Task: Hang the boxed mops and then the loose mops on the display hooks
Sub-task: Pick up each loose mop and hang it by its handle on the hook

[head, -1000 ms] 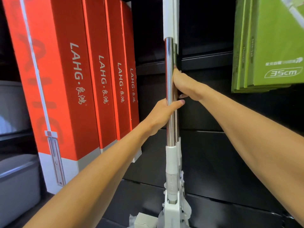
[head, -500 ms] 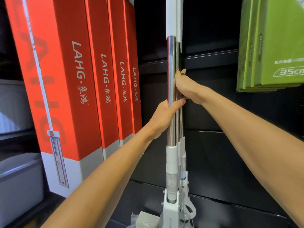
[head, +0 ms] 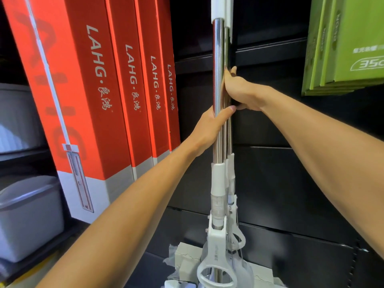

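Observation:
Loose mops with shiny steel shafts point(head: 217, 65) and white plastic fittings point(head: 217, 183) hang upright in the middle of the dark display wall, one close behind another. My left hand point(head: 209, 129) grips the front shaft from the left, thumb across it. Just above, my right hand point(head: 241, 92) grips the shafts behind from the right. Several red boxed mops point(head: 93, 90) hang in a row at the left. The hooks lie above the frame, out of sight.
Green boxed mops point(head: 345, 44) hang at the upper right. Grey plastic bins point(head: 27, 217) sit on shelves at the far left. White mop heads in wrapping point(head: 187, 258) hang low, under the shafts. Dark panels point(head: 291, 183) back the display.
Both hands keep their hold on the shafts and have hardly shifted. The view has moved in closer and tilted a little downward, showing more of the white mop heads.

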